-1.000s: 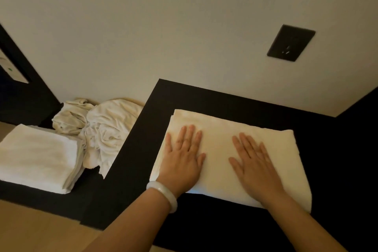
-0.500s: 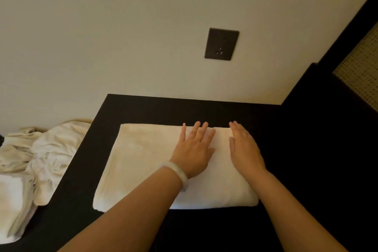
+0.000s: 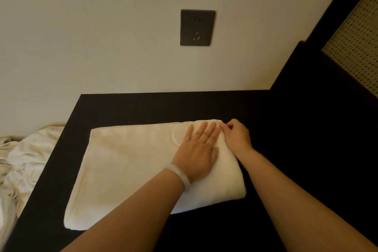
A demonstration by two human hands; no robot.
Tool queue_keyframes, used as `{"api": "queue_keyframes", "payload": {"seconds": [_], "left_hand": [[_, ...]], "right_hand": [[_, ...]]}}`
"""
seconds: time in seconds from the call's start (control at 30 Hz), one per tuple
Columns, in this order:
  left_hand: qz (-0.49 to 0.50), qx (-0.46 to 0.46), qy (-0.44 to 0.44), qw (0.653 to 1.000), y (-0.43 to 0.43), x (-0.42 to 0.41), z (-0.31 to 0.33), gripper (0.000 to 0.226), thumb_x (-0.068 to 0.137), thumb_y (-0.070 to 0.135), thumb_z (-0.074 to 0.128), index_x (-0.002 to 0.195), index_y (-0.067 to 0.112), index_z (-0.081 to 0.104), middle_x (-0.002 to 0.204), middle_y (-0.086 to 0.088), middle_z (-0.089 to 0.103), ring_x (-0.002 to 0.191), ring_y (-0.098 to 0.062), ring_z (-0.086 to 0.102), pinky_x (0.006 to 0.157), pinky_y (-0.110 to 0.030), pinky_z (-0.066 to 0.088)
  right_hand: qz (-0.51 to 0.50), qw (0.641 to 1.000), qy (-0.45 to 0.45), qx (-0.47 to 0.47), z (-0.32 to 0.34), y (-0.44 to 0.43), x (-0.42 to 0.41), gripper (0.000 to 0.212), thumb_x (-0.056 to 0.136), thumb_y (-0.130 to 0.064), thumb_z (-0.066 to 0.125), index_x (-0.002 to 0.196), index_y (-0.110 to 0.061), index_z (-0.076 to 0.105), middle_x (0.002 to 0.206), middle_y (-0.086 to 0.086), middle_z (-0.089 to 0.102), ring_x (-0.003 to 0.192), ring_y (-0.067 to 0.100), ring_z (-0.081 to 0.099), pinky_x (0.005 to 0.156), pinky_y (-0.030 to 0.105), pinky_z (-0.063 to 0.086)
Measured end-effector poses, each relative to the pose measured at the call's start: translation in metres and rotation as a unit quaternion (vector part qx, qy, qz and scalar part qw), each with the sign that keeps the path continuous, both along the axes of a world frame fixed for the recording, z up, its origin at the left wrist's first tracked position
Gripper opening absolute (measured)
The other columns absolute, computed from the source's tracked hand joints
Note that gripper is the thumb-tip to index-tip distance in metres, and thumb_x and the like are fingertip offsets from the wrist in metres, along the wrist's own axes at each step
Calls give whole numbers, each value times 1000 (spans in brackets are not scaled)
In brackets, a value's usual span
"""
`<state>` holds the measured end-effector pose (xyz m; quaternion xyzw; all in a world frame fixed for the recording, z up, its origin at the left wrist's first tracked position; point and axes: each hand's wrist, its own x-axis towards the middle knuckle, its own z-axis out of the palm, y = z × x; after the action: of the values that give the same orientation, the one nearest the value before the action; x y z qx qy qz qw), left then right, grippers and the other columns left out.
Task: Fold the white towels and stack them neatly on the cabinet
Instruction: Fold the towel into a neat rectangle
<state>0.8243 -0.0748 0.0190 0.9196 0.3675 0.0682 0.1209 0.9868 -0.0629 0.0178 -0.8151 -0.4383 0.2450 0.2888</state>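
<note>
Looking down on the flat black cabinet top, I have the folded white terry towel lying across its middle, its long side running from 9 to 3 o'clock. I judge it soft, thick and light. It would sag and slip open if lifted by one edge, so the sensible hold is under both short ends, or along the rounded fold at 3 o'clock. A crumpled heap of white cloth sits beyond the cabinet's edge at 9 o'clock, not yet folded. My left hand lies flat on the towel's 3 o'clock end, fingers straight and slightly spread, pressing down. My right hand is just beside it at 2 o'clock, fingers curled, pinching the towel's far corner. The rounded fold runs below its wrist.
</note>
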Motion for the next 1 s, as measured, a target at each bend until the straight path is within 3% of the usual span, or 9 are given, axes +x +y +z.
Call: {"api": "queue_keyframes", "payload": {"seconds": [0.17, 0.3, 0.53, 0.67, 0.8, 0.87, 0.93, 1.0], "left_hand": [[7, -12, 15, 1000, 3, 2, -7, 65, 99, 60, 4, 156, 32, -7, 164, 9, -10, 149, -11, -18, 118, -39, -16], [15, -7, 41, 999, 1, 4, -5, 70, 96, 63, 1, 156, 29, -10, 164, 7, -13, 149, -14, -19, 121, -44, -13], [20, -6, 58, 998, -1, 6, -5, 70, 98, 61, 4, 156, 27, -12, 164, 5, -14, 150, -15, -18, 122, -47, -9], [15, -2, 61, 998, -1, 4, -5, 69, 99, 60, 6, 156, 26, -11, 165, 5, -14, 150, -15, -17, 122, -46, -9], [1, 10, 60, 998, -2, 4, -4, 67, 100, 57, 7, 157, 25, -10, 165, 4, -12, 150, -15, -15, 122, -43, -12], [-1, 4, 61, 998, -1, 4, -3, 66, 101, 56, 7, 157, 24, -10, 165, 4, -12, 150, -14, -15, 122, -42, -12], [2, 8, 57, 998, 0, 4, -4, 64, 103, 53, 8, 157, 24, -8, 165, 4, -11, 150, -13, -14, 122, -42, -12], [4, -4, 42, 999, 0, 4, -6, 60, 104, 48, 9, 157, 24, -5, 165, 4, -9, 150, -12, -14, 121, -40, -12]], "right_hand": [[-54, 996, 67, -40, 11, -43, 3, 20, 96, -39, 58, 82, -23, 57, 81, -4, 61, 70, 10, 58, 55, 23, 39], [-67, 991, -13, -119, 5, -102, -18, 25, 98, -51, 46, 84, -31, 51, 81, -9, 56, 70, 3, 55, 53, 21, 35], [-102, 990, -84, -58, 0, -120, -41, 30, 101, -52, 27, 86, -31, 43, 78, -9, 52, 69, 4, 53, 58, 26, 42], [-34, 983, -64, -167, 1, -104, -17, 40, 104, -46, 24, 77, -27, 46, 81, -5, 54, 70, 9, 51, 65, 30, 40], [97, 947, -189, -241, -3, -111, -9, 25, 104, -35, 32, 92, -22, 49, 88, -6, 46, 71, 9, 44, 64, 28, 36], [98, 940, -214, -247, 1, -110, -9, 19, 104, -35, 35, 95, -24, 48, 86, -7, 47, 69, 9, 45, 63, 29, 39], [39, 946, -256, -196, 11, -104, -17, 17, 100, -39, 40, 98, -25, 50, 84, -7, 54, 69, 9, 53, 58, 27, 42], [-16, 937, -349, -9, 16, -98, -29, 22, 91, -37, 48, 107, -24, 56, 90, -6, 65, 76, 11, 63, 61, 26, 49]]}}
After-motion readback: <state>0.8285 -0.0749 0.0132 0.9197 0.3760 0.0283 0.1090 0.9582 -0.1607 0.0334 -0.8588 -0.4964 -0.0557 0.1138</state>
